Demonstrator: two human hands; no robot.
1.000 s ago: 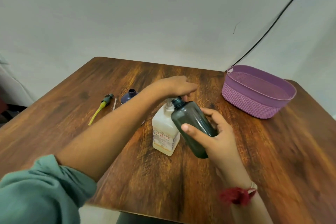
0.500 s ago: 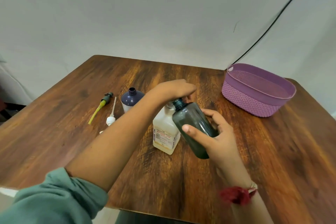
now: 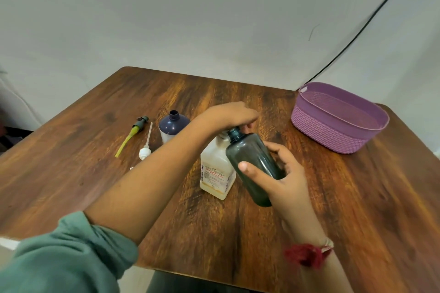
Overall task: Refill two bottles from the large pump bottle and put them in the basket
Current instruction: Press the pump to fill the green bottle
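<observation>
Pump bottle (image 3: pixel 215 173) stands mid-counter (image 3: pixel 381 197) as your left hand (image 3: pixel 232 115) presses down on its head, fingers laid together over the top. Your right hand (image 3: pixel 288 181) wraps fingers and thumb around the dark bottle (image 3: pixel 252 162), tilted with its open neck against the pump. The first refill appears to be under way; the blue bottle (image 3: pixel 173 125) waits uncapped behind, the basket (image 3: pixel 328 133) far right. Next, keep that neck steady under the spout while pumping.

Soft, even indoor light; faint shadows; wide-angle bending at edges; slight blur.
</observation>
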